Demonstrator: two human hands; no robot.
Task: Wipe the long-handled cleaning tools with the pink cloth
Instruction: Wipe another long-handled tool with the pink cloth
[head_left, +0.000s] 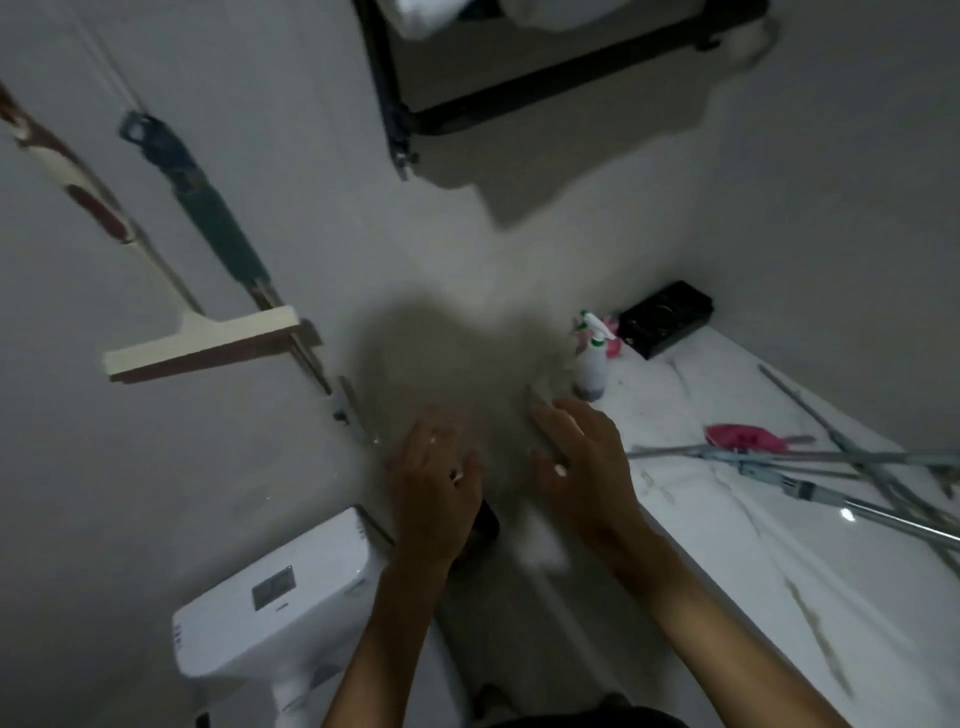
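Closest to the person is a white toilet tank (275, 608), low on the left. Just above it, both hands reach out in front of the wall. The left hand (436, 493) and the right hand (576, 462) hold nothing. Their fingers (545, 415) are straight and spread, so both hands look free and ready for the next job, I think.

To the right is the white tabletop (779, 571). Some long metal poles (779, 467) lie crossed on it, maybe put down flat so they are easy to wipe. The pink cloth (743, 437) lies on the tabletop too, touching the poles. It is well apart from both hands, so nobody is wiping yet.

A bit farther back, a spray bottle (589, 358) stands near the wall, and a black box (665, 317) sits in the corner.

On the left wall hang a cream squeegee (202, 343) and a green-handled tool (208, 213). Hanging keeps them off the floor. High up is a dark shelf (519, 93). The picture is blurry.
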